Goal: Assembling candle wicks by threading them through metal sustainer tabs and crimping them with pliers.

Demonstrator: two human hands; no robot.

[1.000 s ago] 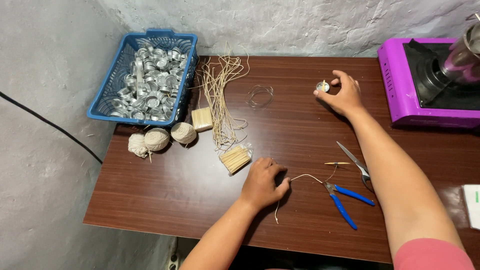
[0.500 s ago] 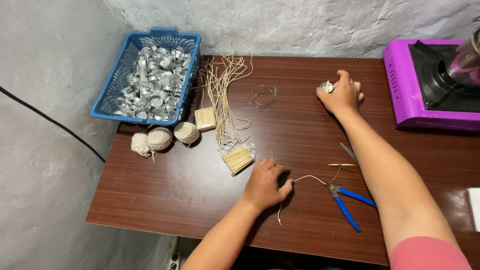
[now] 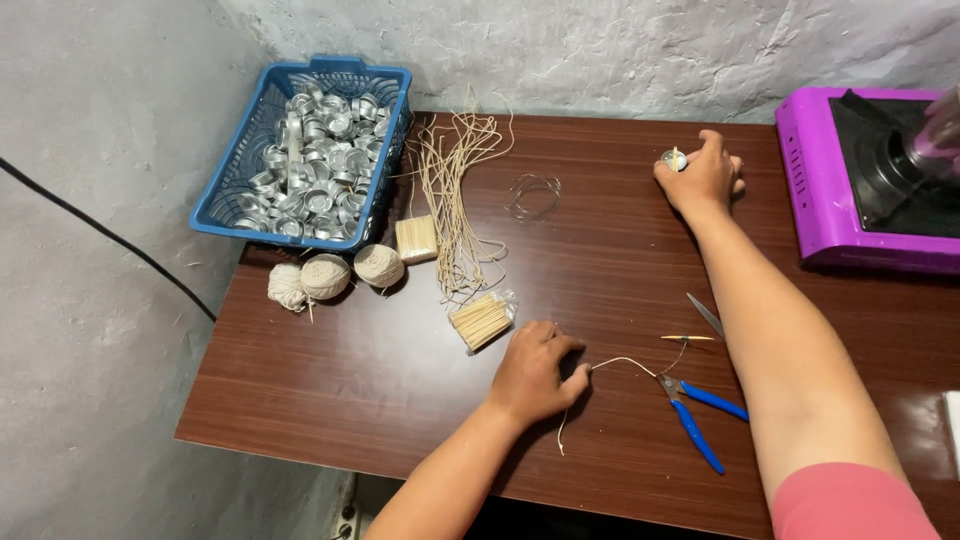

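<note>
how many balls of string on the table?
3: balls of string in a row on the table, just below the blue basket, touching one another. None looks hidden.

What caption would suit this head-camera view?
Left hand pinches a pale wick string on the brown wooden table; right hand holds a small metal cup.

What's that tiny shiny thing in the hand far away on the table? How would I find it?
Find the purple stove at the table's far right. Just left of it the right hand rests on the wood, pinching a small round silver cup with a pale wick poking up. The other silver cups lie heaped in the blue basket; this one is alone.
</note>
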